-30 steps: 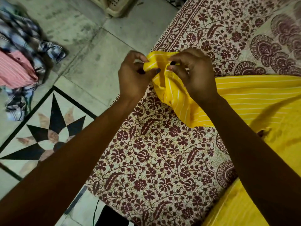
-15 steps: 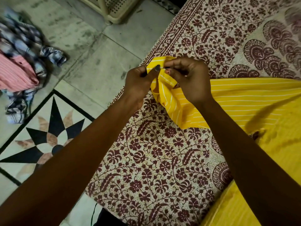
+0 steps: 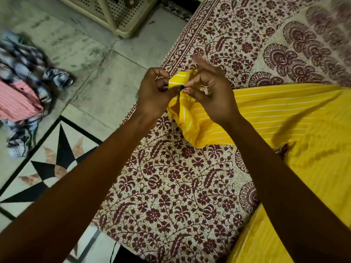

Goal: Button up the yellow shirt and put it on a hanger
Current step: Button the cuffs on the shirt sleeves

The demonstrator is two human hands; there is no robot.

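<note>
The yellow shirt (image 3: pixel 269 109) with thin white stripes lies across a bed, its near end lifted. My left hand (image 3: pixel 153 93) pinches the shirt's raised edge from the left. My right hand (image 3: pixel 210 92) pinches the same edge from the right, thumb and forefinger closed, other fingers spread upward. A small dark button (image 3: pixel 180 88) shows between the two thumbs. No hanger is in view.
A maroon floral bedsheet (image 3: pixel 171 186) covers the bed. More yellow cloth (image 3: pixel 303 215) lies at the lower right. On the tiled floor to the left sits a heap of checked and pink clothes (image 3: pixel 22 92). A cream perforated plastic basket (image 3: pixel 117 14) stands at the top.
Both hands shifted slightly along the shirt edge and drew closer at the thumbs. My right hand's outer fingers have spread upward. The view has tilted, showing more of the basket.
</note>
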